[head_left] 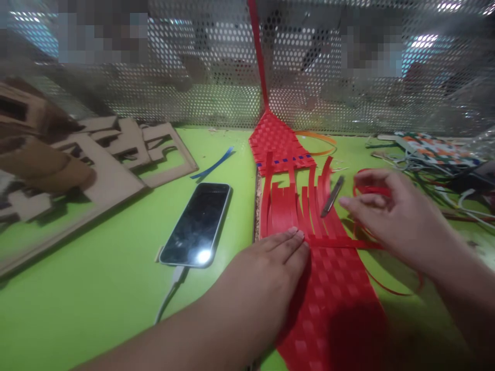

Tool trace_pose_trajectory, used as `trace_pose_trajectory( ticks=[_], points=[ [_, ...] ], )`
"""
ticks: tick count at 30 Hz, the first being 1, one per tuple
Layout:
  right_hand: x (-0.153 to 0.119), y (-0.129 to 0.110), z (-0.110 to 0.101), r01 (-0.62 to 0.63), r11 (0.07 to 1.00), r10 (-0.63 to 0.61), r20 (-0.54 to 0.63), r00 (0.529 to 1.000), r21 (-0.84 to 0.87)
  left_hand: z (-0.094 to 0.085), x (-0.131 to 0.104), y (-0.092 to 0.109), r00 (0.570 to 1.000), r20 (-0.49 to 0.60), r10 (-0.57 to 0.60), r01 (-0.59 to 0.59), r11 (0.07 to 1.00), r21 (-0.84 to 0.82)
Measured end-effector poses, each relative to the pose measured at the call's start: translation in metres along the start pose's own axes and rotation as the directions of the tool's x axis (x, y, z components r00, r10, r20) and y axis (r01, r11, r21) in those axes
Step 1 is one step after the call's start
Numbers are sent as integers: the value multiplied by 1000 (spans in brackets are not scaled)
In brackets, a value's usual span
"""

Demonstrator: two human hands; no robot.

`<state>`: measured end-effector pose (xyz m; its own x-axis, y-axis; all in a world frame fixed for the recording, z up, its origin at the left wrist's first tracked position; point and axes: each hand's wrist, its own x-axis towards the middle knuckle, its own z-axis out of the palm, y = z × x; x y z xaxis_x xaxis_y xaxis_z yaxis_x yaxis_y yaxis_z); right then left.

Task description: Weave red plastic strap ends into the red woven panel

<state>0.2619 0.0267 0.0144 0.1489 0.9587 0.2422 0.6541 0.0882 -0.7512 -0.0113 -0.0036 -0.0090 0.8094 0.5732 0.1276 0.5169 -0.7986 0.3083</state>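
A red woven band of flat plastic strips [338, 283] lies on the green table, its unwoven strip ends [282, 203] pointing away from me. My left hand [266, 281] rests flat on its left edge, fingers stretched and pressing near the last woven row. Off to the right, my right hand [398, 211] is raised with curled fingers around a red strip that loops behind them. A crosswise red strip [363, 243] runs from the weave toward that hand. On the loose ends lies a slim dark metal tool [332, 197], its kind unclear, close to my right fingertips.
A phone [197, 224] with a white cable and a blue strip [214, 164] lie left. Beyond are cut cardboard pieces [112, 159]. A pointed red woven piece [276, 141] sits ahead, before a perforated metal screen [193, 87]. Cords and a multicoloured woven piece [433, 149] lie right.
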Motion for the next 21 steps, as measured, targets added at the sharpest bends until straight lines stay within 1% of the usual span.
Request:
trace_pose_trajectory(
  ticks=[1, 2, 3, 4, 5, 6, 8, 12, 15, 17, 21],
  points=[
    [-4, -4, 0, 78, 991, -65, 115, 991, -111, 0, 0, 0, 1000, -3, 1, -1, 1000, 7],
    [-7, -7, 0, 176, 969, -125, 269, 955, -175, 0, 0, 1, 1000, -5, 2, -2, 1000, 16],
    [-10, -10, 1, 258, 944, -164, 388, 907, -203, 0, 0, 1, 1000, -5, 5, -5, 1000, 26],
    [-12, -12, 2, 317, 925, -184, 480, 858, -211, 0, 0, 1, 1000, 0, 9, -9, 999, 35],
    [-14, -14, 4, 353, 913, -196, 539, 819, -205, 0, 0, 1, 1000, 6, 13, -13, 999, 44],
    [-15, -16, 5, 363, 910, -194, 566, 801, -202, 0, 0, 2, 1000, 11, 16, -17, 999, 52],
    [-16, -18, 8, 350, 917, -178, 587, 790, -193, 0, 1, 2, 1000, 17, 17, -18, 998, 65],
    [-16, -20, 9, 330, 926, -165, 589, 791, -184, 1, 1, 2, 999, 24, 23, -25, 996, 89],
    [-17, -20, 9, 369, 910, -203, 573, 794, -188, 1, 1, 2, 999, 35, 29, -33, 994, 100],
    [-18, -20, 8, 397, 899, -229, 572, 787, -186, 0, 1, 3, 999, 41, 24, -28, 994, 102],
    [-18, -18, 8, 405, 893, -223, 587, 778, -198, 0, 0, 3, 998, 57, 23, -28, 995, 100]
  ],
)
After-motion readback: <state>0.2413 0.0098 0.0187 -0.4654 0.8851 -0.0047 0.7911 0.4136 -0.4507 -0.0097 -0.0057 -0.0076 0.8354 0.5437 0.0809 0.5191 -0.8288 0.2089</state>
